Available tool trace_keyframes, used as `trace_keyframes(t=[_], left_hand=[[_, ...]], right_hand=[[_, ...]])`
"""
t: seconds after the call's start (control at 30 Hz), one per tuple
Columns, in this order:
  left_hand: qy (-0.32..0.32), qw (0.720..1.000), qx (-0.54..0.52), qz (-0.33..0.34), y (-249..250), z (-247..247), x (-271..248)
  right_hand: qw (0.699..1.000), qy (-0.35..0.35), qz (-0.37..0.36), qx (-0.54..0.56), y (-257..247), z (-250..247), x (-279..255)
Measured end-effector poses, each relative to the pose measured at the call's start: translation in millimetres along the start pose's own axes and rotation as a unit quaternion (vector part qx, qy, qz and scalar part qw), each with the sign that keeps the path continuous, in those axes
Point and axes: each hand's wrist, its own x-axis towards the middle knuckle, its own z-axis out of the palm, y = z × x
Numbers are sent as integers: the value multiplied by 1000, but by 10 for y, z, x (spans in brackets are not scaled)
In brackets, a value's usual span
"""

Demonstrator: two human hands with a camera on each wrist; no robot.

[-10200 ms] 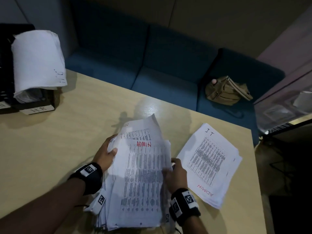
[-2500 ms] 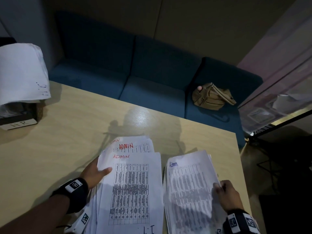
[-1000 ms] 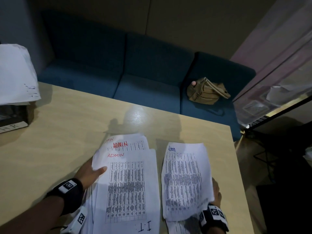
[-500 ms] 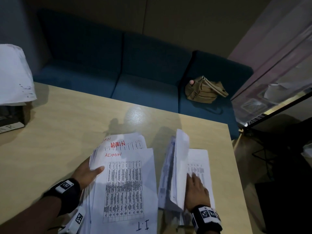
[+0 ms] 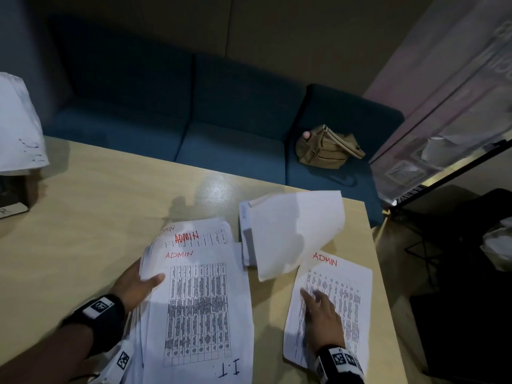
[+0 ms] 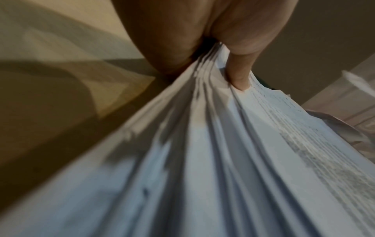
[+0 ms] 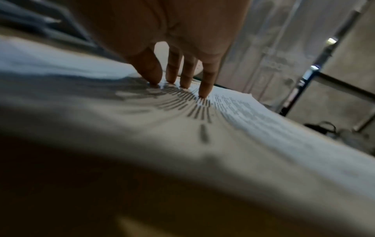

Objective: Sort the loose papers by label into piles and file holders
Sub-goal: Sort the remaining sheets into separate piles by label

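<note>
A thick stack of loose papers [image 5: 199, 306] lies on the table in front of me. Its top sheet reads ADMIN in red at the far end and I.T. at the near end. My left hand [image 5: 144, 282] grips the stack's left edge, thumb [image 6: 239, 77] on top of the fanned sheets [image 6: 223, 160]. At the right lies a smaller pile whose top sheet [image 5: 343, 297] is marked ADMIN in red. My right hand [image 5: 315, 299] presses on it with straight fingers [image 7: 205, 85]. Beyond it, a bundle of sheets [image 5: 293, 231] is turned over, blank backs up, partly raised.
A black file holder labelled HR [image 5: 11, 206] stands at the far left, with white papers [image 5: 19, 128] drooping over it. The table's right edge [image 5: 388, 300] runs close to the right pile. A blue sofa [image 5: 221, 139] with a tan bag [image 5: 327, 149] is behind the table.
The upper sheets that my right hand was lifting have flipped over toward the far side, baring a sheet marked ADMIN. My right hand now lies flat on it. The left hand has kept its grip.
</note>
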Motion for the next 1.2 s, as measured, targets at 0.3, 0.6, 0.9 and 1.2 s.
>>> trace_keyframes(t=[0.3,0.6,0.9,1.2], left_hand=[[7,1000,10,-7,12,6,-5],[-1,1000,28,-9,-11,-11,9],[7,1000,3,-11,-37,-2,52],[6,1000,-21,-11,43,48,-17]], right_hand=[[998,45,-9,41,82,-26,134],[981,58,53,176,134,-354,442],[991,20,102,89,-25,-340,495],[973,91,109,183,83,-295,425]])
